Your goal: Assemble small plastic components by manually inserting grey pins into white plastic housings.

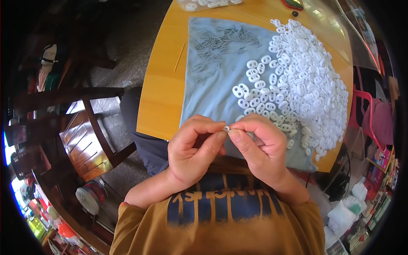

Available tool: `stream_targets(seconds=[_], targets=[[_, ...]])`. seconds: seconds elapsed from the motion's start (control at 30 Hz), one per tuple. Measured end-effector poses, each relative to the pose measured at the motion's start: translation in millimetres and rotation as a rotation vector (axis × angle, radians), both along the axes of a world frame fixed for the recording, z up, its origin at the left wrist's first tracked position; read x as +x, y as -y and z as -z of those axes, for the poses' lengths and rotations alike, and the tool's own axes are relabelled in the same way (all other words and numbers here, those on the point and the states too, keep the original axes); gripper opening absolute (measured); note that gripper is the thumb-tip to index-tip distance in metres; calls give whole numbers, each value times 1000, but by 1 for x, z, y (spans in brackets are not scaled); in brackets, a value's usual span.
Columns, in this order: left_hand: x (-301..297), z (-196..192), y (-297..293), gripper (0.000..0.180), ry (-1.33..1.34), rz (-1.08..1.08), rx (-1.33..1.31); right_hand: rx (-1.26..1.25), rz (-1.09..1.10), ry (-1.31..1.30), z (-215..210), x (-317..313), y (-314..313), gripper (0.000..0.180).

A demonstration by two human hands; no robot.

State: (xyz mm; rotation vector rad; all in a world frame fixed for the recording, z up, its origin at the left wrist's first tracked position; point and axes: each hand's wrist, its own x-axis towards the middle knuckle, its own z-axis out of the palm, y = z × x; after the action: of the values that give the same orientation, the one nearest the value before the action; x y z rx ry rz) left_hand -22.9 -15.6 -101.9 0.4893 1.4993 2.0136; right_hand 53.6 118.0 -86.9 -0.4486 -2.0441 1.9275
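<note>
Close to my body, over the near edge of the cloth, both my hands meet fingertip to fingertip. My left hand (193, 148) and my right hand (264, 148) each pinch, thumb against forefinger, at a small white plastic piece (227, 128). Most of that piece is covered by the fingertips, so its full shape is hidden. Just beyond my right hand spreads a large heap of white two-hole plastic pieces (306, 76). Small metal springs (219, 42) lie scattered on the far left of the light blue cloth (199, 100).
The cloth covers much of a yellow wooden table (159, 95). A thin stick (179, 57) lies left of the cloth. A clear container (208, 4) with white pieces stands at the far edge. A wooden chair (100, 127) is to the left, a red-framed chair (367, 102) to the right.
</note>
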Motion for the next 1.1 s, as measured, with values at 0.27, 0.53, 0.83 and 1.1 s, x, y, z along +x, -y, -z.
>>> stream_targets(seconds=[0.27,0.53,0.83,1.1], targets=[[-6,-10,-3,14,-12,38,-11,17,-8,-11,-8,-3,-3,7],[-6,-9,0,14,231,35,127,100,-98,-117,-10,-4,-11,22],[-24,7,13,16,300,-191,83,260,206,-35,-25,6,-47,15],[-29,15,18,15,340,-233,109,977,-160,-61,-13,-7,-52,28]])
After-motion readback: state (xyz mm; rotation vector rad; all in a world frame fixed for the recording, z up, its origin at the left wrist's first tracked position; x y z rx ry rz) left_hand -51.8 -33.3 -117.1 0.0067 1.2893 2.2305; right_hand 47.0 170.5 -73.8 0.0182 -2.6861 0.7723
